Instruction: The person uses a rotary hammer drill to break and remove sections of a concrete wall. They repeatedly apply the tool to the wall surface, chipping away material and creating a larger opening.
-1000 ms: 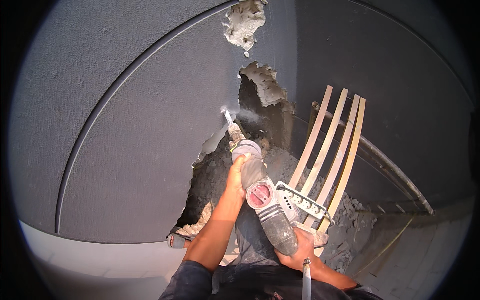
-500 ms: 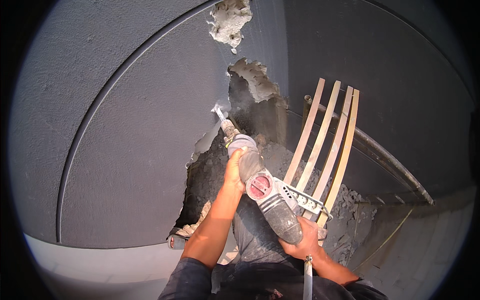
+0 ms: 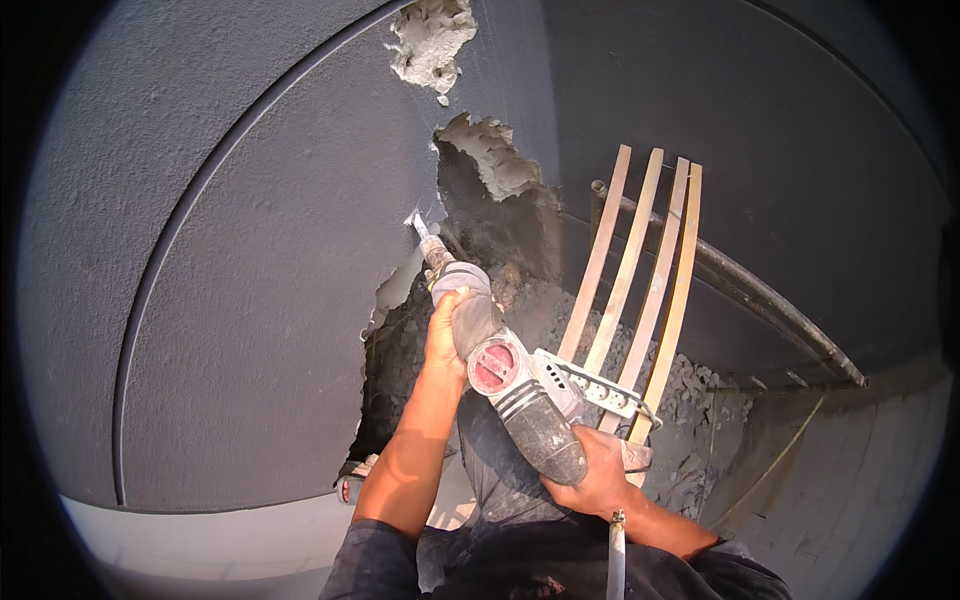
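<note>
Grey, dust-caked power hammer (image 3: 530, 425) in both hands here, sitting mid-view and slanting from about 5 o'clock up toward 11. My left hand (image 3: 443, 332) is wrapped around the front barrel, fingers closed on it with the thumb up along the side. My right hand (image 3: 592, 470), down at 5 o'clock, is clenched around the rear end; the fingers on its far side are hidden, so I can't tell how they sit on the switch.

Chisel bit (image 3: 422, 229) points to 11 o'clock, and its tip looks to be against the dark grey wall (image 3: 240, 330), at a pale chipped spot just left of a big ragged hole (image 3: 490, 225). Another rough patch (image 3: 433, 50) of bare, broken wall is up near 12.

Over at 3 o'clock, four wooden strips (image 3: 592, 255) lean in front of a metal pipe (image 3: 775, 310). White power strip (image 3: 610, 398) lies across them around 4, and broken rubble (image 3: 690, 445) is heaped past that.
</note>
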`<action>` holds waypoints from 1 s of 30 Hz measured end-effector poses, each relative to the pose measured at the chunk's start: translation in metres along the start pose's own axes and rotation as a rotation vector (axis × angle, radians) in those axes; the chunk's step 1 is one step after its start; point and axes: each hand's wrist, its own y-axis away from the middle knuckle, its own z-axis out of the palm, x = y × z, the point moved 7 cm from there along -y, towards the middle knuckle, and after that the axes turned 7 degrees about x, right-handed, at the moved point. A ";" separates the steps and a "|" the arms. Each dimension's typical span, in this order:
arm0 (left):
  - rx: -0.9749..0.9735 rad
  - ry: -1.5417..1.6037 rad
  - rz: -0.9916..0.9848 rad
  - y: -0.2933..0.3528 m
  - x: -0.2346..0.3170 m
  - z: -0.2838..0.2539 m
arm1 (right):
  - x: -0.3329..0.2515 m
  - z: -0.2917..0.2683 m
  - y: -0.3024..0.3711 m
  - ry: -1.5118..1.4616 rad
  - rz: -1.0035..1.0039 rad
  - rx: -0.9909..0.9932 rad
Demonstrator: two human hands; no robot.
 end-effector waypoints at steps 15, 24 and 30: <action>0.023 -0.034 0.048 -0.013 0.006 0.003 | -0.010 -0.004 -0.013 0.035 -0.067 0.025; 0.010 -0.020 0.040 -0.066 0.031 -0.024 | -0.014 0.020 -0.042 -0.027 0.015 -0.024; 0.027 -0.031 -0.049 -0.009 0.001 -0.007 | -0.018 0.000 -0.010 -0.030 0.071 -0.100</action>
